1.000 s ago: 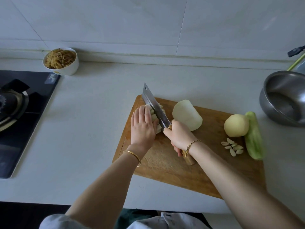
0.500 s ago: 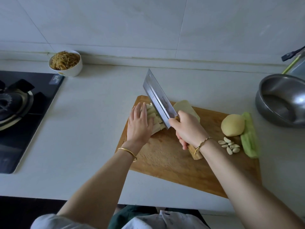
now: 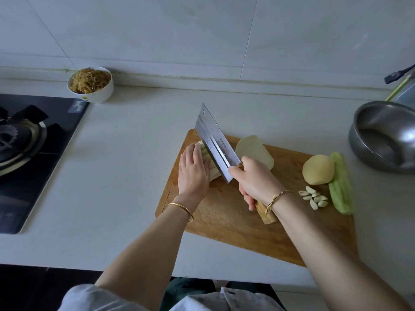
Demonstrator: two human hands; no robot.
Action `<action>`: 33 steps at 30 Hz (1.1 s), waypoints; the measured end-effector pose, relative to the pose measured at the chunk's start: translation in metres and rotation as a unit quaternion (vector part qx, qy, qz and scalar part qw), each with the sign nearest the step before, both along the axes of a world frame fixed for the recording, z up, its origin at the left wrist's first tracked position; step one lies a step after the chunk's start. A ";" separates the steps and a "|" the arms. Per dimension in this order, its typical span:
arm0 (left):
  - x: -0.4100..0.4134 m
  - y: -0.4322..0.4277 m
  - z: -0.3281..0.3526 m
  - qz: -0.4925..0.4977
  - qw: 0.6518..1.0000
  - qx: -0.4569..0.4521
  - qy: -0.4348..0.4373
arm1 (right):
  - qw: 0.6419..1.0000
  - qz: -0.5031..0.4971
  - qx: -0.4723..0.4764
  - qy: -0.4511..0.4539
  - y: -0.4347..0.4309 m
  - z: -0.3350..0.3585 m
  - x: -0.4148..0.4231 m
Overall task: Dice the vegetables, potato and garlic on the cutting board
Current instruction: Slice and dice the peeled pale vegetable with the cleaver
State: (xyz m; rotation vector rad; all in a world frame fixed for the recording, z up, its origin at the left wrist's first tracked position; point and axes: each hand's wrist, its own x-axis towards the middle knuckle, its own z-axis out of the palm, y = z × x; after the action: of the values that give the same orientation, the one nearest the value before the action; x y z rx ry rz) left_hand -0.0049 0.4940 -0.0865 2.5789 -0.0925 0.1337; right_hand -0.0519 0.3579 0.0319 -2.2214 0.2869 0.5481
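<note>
A wooden cutting board (image 3: 226,216) lies on the counter. My right hand (image 3: 253,180) grips the wooden handle of a cleaver (image 3: 214,142), its blade tilted against a stack of pale cut vegetable strips (image 3: 213,170). My left hand (image 3: 193,171) lies flat with straight fingers on the other side of that stack, pressing it. Behind the blade sits a pale uncut vegetable half (image 3: 253,150). Further right on the board are a peeled potato (image 3: 317,169), several peeled garlic cloves (image 3: 314,198) and a peeled green vegetable (image 3: 341,185).
A white bowl of shredded brown food (image 3: 92,85) stands by the wall at the back left. A black gas hob (image 3: 29,153) fills the left side. A steel bowl (image 3: 386,135) sits at the right, with a green-handled utensil (image 3: 399,85) behind it.
The cleaver has gone from cutting upright through the strips to leaning flat-sided against them. My left hand has flattened and slid along the stack's left side.
</note>
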 end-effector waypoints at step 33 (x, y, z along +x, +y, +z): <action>0.000 -0.002 -0.007 -0.008 1.000 -0.023 -0.010 | 0.997 -0.015 0.015 0.068 0.010 -0.044 0.015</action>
State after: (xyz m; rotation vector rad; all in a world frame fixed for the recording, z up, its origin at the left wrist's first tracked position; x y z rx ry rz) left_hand -0.0051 0.4919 -0.0939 2.5302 -0.1160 0.1549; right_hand -0.0373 0.3683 -0.0116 -2.1510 0.3789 0.6842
